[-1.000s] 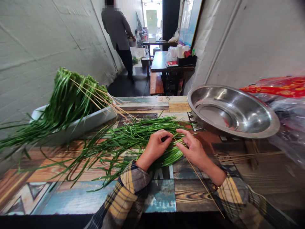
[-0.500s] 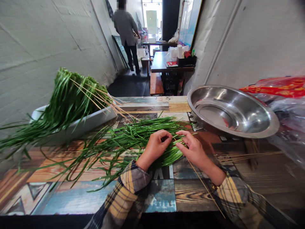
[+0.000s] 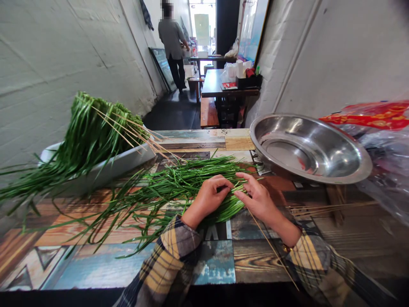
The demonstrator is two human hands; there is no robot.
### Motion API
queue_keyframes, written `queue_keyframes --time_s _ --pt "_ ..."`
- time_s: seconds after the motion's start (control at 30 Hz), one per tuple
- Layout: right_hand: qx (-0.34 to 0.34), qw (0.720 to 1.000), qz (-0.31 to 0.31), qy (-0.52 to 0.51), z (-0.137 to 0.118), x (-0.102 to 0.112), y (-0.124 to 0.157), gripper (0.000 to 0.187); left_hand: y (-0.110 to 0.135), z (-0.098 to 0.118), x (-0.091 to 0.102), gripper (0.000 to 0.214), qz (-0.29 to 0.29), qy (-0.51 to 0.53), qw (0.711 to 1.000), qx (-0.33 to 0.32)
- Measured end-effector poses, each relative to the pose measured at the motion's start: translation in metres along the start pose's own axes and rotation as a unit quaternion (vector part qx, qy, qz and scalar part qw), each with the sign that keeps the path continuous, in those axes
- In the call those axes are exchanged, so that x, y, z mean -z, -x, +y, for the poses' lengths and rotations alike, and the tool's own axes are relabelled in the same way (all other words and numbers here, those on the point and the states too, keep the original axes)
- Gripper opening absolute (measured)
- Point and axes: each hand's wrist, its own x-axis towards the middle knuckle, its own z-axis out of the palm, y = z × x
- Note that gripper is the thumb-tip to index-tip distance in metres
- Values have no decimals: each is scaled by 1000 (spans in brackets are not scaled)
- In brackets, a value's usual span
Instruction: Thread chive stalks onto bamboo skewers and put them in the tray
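My left hand (image 3: pixel 209 196) is closed in a pinch at the cut ends of the garlic chives (image 3: pixel 185 172), over the right side of the loose pile. Facing it, my right hand (image 3: pixel 260 202) grips a thin bamboo skewer (image 3: pixel 273 251), thumb and forefinger slightly parted near its upper end. The skewer slants down toward the table's front edge. Its tip lies between my two hands, close to the pale chive ends; whether it pierces a stalk is too small to tell. At the left, bunched chives (image 3: pixel 102 123) with several skewers (image 3: pixel 123 134) through them rest on a white tray (image 3: pixel 105 170).
A steel basin (image 3: pixel 335 149) stands at the right, beside clear plastic bags (image 3: pixel 390 157). Several loose skewers (image 3: pixel 332 209) lie on the patterned table (image 3: pixel 211 260) below it. Farther back are another table (image 3: pixel 214 81), a bench (image 3: pixel 209 113) and a person (image 3: pixel 172 42).
My left fingertips have moved slightly right, closer to the right hand. The person at the back has shifted a little. The camera view has moved slightly.
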Motion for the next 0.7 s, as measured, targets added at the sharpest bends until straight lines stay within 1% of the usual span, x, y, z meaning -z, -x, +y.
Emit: queue_keyframes --time_s 0.1,0.17,0.23,0.33,0.4,0.47,0.57,0.63,0.7 --pt "1 1000 -5 -2 2 0 0 33 0 1 2 15 -23 1 1000 -9" --pt "-5 1000 -14 -5 4 0 0 23 -1 1 5 14 -22 -3 1000 -12" --pt "-12 1000 -24 -1 5 1 -1 17 -1 -2 7 15 9 -21 1000 -8" --pt "-9 999 -46 8 4 4 -1 14 -2 -9 8 18 67 -75 995 -4" --pt "-4 998 -66 8 4 7 -2 13 -1 -14 8 19 72 -116 991 -8" --pt "-5 996 -91 1 3 9 -3 12 -1 -16 7 18 50 -159 986 -14" --pt "-11 991 -131 -21 3 13 -3 12 1 -16 7 13 0 -218 976 -17" --pt "-15 987 -154 -35 2 15 -2 12 2 -15 7 7 -27 -245 969 -17" --pt "-18 984 -172 -37 0 16 -2 12 3 -14 7 7 -47 -263 964 -16"
